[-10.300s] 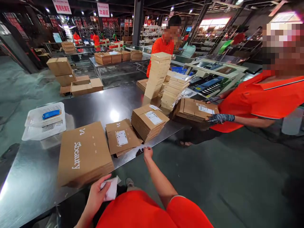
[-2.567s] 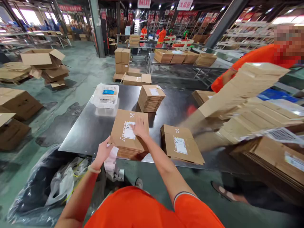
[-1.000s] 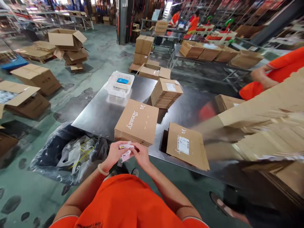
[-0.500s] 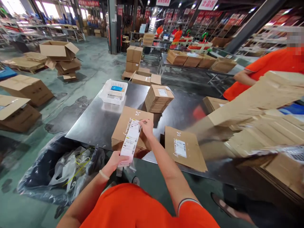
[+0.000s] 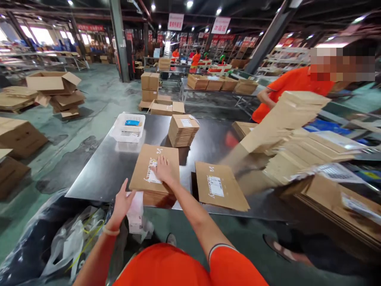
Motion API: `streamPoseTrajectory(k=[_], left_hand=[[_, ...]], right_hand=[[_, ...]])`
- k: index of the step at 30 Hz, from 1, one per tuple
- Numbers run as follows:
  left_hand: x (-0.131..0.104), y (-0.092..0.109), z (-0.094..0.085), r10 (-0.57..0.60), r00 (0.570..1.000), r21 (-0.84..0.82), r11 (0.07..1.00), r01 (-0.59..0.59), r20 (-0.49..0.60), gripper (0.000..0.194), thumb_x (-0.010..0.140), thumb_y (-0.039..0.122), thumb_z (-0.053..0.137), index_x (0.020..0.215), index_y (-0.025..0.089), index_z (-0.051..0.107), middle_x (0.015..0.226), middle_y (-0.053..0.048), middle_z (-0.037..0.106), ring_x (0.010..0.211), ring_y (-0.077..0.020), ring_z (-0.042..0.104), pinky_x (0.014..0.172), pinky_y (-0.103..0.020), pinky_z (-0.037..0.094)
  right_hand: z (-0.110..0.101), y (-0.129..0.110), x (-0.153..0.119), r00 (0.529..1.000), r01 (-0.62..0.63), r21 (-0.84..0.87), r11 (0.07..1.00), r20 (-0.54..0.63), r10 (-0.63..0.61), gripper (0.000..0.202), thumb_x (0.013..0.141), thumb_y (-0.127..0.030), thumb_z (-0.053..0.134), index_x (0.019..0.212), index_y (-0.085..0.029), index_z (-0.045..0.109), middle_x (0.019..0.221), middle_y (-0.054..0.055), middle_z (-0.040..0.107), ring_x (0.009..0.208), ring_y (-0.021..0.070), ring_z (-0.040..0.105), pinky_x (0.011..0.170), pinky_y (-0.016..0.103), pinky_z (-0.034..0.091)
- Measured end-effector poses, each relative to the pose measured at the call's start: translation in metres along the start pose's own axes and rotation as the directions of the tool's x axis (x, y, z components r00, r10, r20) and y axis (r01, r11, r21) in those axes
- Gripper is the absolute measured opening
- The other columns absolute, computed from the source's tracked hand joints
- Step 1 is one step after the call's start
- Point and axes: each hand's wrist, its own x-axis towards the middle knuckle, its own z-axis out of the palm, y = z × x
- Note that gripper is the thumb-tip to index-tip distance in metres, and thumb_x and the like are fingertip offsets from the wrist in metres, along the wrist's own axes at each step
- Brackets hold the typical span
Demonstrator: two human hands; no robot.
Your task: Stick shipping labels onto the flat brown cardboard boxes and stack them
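Observation:
A flat-folded brown carton with white lettering tops a stack at the table's front edge. My right hand lies on it with fingers stretched out, pressing on a white shipping label partly hidden beneath it. My left hand is beside the stack's left corner, fingers extended and thumb apart. A strip of label paper hangs by its thumb, below the table edge. To the right, another flat carton carries a stuck-on label.
A white plastic basket holding a blue packet and a bundle of folded cartons stand on the metal table. A lined waste bin is at lower left. At right, a co-worker stands near blurred stacks of cardboard.
The label has gone from between my hands down onto the carton, where my right hand now lies flat. My left hand has moved left and opened. The view has shifted right and up.

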Motion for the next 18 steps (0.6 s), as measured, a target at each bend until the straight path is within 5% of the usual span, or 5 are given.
streamPoseTrajectory(k=[3, 8, 14, 16, 18], left_hand=[[0.017, 0.012, 0.008, -0.013, 1.000, 0.047, 0.999, 0.012, 0.010, 0.046, 0.071, 0.036, 0.079, 0.113, 0.018, 0.083, 0.105, -0.014, 0.086, 0.108, -0.0375, 0.078, 0.102, -0.048, 0.057], [-0.019, 0.020, 0.052, -0.001, 0.961, -0.098, 0.995, 0.029, 0.278, 0.054, 0.065, 0.041, 0.085, 0.114, 0.018, 0.085, 0.122, -0.014, 0.084, 0.124, -0.0393, 0.073, 0.117, -0.053, 0.049], [-0.051, 0.019, 0.071, -0.060, 0.834, -0.162, 0.971, 0.176, 0.549, 0.052, 0.065, 0.059, 0.088, 0.097, 0.018, 0.088, 0.096, -0.011, 0.087, 0.096, -0.0342, 0.078, 0.097, -0.049, 0.061], [-0.053, 0.020, 0.065, -0.067, 0.803, -0.173, 0.963, 0.207, 0.592, 0.058, 0.058, 0.051, 0.094, 0.106, 0.018, 0.087, 0.099, -0.010, 0.086, 0.095, -0.0329, 0.078, 0.094, -0.046, 0.062], [-0.059, 0.024, 0.060, -0.044, 0.814, -0.231, 0.949, 0.216, 0.579, 0.065, 0.056, 0.041, 0.097, 0.116, 0.019, 0.085, 0.113, -0.012, 0.086, 0.109, -0.0334, 0.077, 0.101, -0.044, 0.061]], right_hand=[[-0.012, 0.041, -0.015, 0.943, -0.296, 0.031, 0.955, -0.152, 0.297, 0.073, 0.106, -0.039, 0.047, 0.163, 0.004, 0.036, 0.170, 0.037, 0.033, 0.159, 0.0446, 0.038, 0.126, 0.060, 0.034], [-0.032, 0.133, -0.076, 0.810, -0.566, 0.241, 0.789, -0.019, 0.587, 0.052, 0.105, -0.030, 0.045, 0.150, -0.008, 0.058, 0.136, 0.026, 0.071, 0.124, 0.0337, 0.070, 0.104, 0.043, 0.054], [-0.094, 0.257, -0.158, 0.525, -0.793, 0.302, 0.529, -0.103, 0.845, 0.048, 0.104, -0.027, 0.039, 0.136, -0.019, 0.074, 0.129, 0.020, 0.076, 0.120, 0.0308, 0.071, 0.101, 0.040, 0.053], [-0.114, 0.274, -0.174, 0.450, -0.836, 0.289, 0.466, -0.124, 0.884, 0.049, 0.103, -0.031, 0.047, 0.142, -0.012, 0.070, 0.136, 0.028, 0.071, 0.127, 0.0357, 0.068, 0.104, 0.045, 0.051], [-0.119, 0.263, -0.178, 0.474, -0.807, 0.277, 0.522, -0.224, 0.851, 0.054, 0.098, -0.036, 0.059, 0.145, -0.008, 0.065, 0.143, 0.033, 0.064, 0.139, 0.0409, 0.058, 0.109, 0.052, 0.046]])
